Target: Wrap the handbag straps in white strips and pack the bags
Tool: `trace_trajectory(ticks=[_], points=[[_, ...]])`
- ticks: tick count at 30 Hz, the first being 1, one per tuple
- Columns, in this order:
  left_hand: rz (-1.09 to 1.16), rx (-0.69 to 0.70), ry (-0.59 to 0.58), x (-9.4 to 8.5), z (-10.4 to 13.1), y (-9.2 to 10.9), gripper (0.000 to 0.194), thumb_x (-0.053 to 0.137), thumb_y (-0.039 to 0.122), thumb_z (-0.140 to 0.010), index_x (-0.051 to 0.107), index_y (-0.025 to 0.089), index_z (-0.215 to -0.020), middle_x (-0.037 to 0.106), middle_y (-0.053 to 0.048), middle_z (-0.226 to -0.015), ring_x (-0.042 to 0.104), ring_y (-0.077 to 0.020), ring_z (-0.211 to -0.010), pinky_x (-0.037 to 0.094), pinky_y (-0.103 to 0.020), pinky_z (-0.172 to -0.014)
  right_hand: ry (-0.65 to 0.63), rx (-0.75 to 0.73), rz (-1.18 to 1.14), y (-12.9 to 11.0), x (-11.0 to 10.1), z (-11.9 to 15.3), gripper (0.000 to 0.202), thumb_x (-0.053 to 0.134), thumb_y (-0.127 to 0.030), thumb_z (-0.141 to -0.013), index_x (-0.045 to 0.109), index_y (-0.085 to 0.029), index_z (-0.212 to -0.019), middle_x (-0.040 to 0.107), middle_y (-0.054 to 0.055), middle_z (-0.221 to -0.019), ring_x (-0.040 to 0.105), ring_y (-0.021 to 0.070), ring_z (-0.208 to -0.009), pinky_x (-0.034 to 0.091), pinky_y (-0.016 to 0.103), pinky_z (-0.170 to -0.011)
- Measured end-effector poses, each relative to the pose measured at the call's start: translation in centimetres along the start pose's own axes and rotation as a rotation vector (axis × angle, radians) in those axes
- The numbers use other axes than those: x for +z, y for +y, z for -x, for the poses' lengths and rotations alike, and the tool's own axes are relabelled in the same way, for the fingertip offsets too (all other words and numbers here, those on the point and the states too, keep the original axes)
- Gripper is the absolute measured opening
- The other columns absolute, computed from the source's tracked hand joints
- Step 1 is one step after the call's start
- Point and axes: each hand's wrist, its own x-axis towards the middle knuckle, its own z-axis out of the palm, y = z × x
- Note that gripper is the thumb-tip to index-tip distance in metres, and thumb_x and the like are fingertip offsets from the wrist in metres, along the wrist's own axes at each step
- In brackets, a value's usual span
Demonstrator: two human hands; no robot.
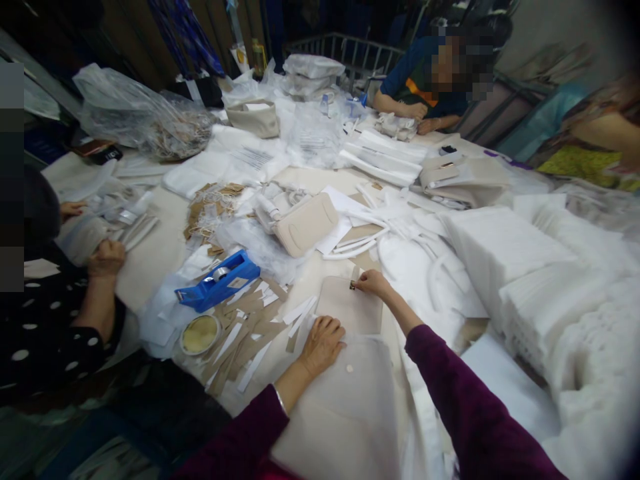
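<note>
In front of me lies a pale beige flat bag piece with a small round snap on it. A smaller beige flap-like panel is spread just beyond; whether the two are joined I cannot tell. My left hand rests on the left side where they meet, its fingers laid over the material and holding nothing. With its fingertips closed, my right hand pinches a small metal clasp with a light strap end at the panel's upper part.
A blue tape dispenser, a round tin and scattered paper strips lie to the left. Beyond sits a beige handbag. Stacks of white foam sheets rise on the right. Co-workers' hands are at the left and far side.
</note>
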Motion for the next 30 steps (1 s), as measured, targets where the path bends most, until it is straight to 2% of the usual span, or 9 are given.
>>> trace_trajectory(ticks=[2,4,7,11,16,19,22,26,30], points=[[-0.013,0.006,0.016,0.1,0.2,0.0,0.012,0.053,0.032,-0.087,0.054,0.022,-0.093,0.055,-0.003,-0.103,0.044,-0.0225,-0.103,0.035,-0.041,-0.097,-0.065,-0.056,-0.038,-0.4,-1.3,0.9,0.033,0.062,-0.049,-0.077,0.07,-0.016,-0.078,0.065,0.003,-0.072,0.059,0.0155,-0.07,0.038,0.023,-0.058],[-0.031,0.012,0.033,0.2,0.3,0.0,0.015,0.053,0.033,-0.087,0.056,0.021,-0.095,0.056,-0.004,-0.105,0.043,-0.0233,-0.105,0.034,-0.042,-0.097,-0.078,-0.133,-0.035,-1.2,-2.0,2.9,0.034,0.061,-0.051,-0.077,0.068,-0.017,-0.077,0.065,0.002,-0.071,0.057,0.0139,-0.068,0.035,0.022,-0.055],[-0.062,0.026,0.026,0.4,0.2,0.1,0.019,0.051,0.035,-0.089,0.059,0.021,-0.098,0.059,-0.006,-0.107,0.045,-0.0245,-0.106,0.034,-0.044,-0.097,0.036,-0.303,0.127,-2.7,-1.3,7.2,0.027,0.059,-0.046,-0.081,0.064,-0.019,-0.085,0.065,0.001,-0.077,0.056,0.014,-0.068,0.031,0.023,-0.055],[-0.083,0.021,-0.042,0.8,0.1,0.3,0.023,0.051,0.033,-0.088,0.062,0.02,-0.105,0.062,-0.008,-0.115,0.047,-0.0278,-0.114,0.034,-0.047,-0.098,0.242,-0.506,0.373,-3.2,2.2,13.6,0.015,0.046,-0.03,-0.091,0.058,-0.021,-0.096,0.064,0.004,-0.089,0.056,0.0154,-0.074,0.029,0.025,-0.057],[0.011,0.068,-0.022,1.4,2.2,0.5,0.033,0.052,0.037,-0.088,0.06,0.024,-0.117,0.06,-0.006,-0.128,0.046,-0.0276,-0.124,0.026,-0.049,-0.11,0.343,-0.638,0.406,-0.3,8.4,18.8,0.017,0.044,-0.014,-0.09,0.055,-0.019,-0.101,0.061,0.006,-0.092,0.055,0.0186,-0.085,0.037,0.027,-0.066],[0.09,0.102,0.056,1.9,3.8,0.3,0.043,0.05,0.047,-0.088,0.054,0.028,-0.126,0.055,-0.005,-0.135,0.04,-0.0257,-0.132,0.016,-0.049,-0.116,0.373,-0.695,0.361,1.6,11.3,19.8,0.02,0.042,-0.011,-0.091,0.055,-0.018,-0.105,0.06,0.006,-0.091,0.054,0.0192,-0.084,0.041,0.027,-0.072],[0.168,0.104,0.064,2.3,4.5,-0.8,0.059,0.062,0.049,-0.079,0.049,0.027,-0.132,0.05,-0.007,-0.14,0.032,-0.0276,-0.137,0.014,-0.049,-0.118,0.41,-0.716,0.326,2.3,12.6,19.8,0.019,0.04,-0.014,-0.093,0.055,-0.018,-0.104,0.059,0.006,-0.089,0.055,0.019,-0.084,0.042,0.028,-0.074],[0.304,0.08,0.03,2.7,4.5,-2.6,0.078,0.075,0.048,-0.066,0.047,0.022,-0.134,0.042,-0.011,-0.145,0.031,-0.0308,-0.137,0.019,-0.047,-0.117,0.383,-0.739,0.311,2.4,12.7,19.9,0.018,0.04,-0.026,-0.096,0.056,-0.018,-0.101,0.059,0.006,-0.089,0.056,0.0188,-0.085,0.042,0.027,-0.074],[0.367,0.063,0.005,3.0,4.9,-3.2,0.077,0.074,0.047,-0.067,0.047,0.023,-0.134,0.04,-0.011,-0.146,0.03,-0.0315,-0.138,0.016,-0.047,-0.117,0.31,-0.684,0.281,2.3,12.1,20.1,0.024,0.037,-0.033,-0.097,0.054,-0.018,-0.102,0.059,0.007,-0.091,0.057,0.0186,-0.085,0.042,0.026,-0.074]])
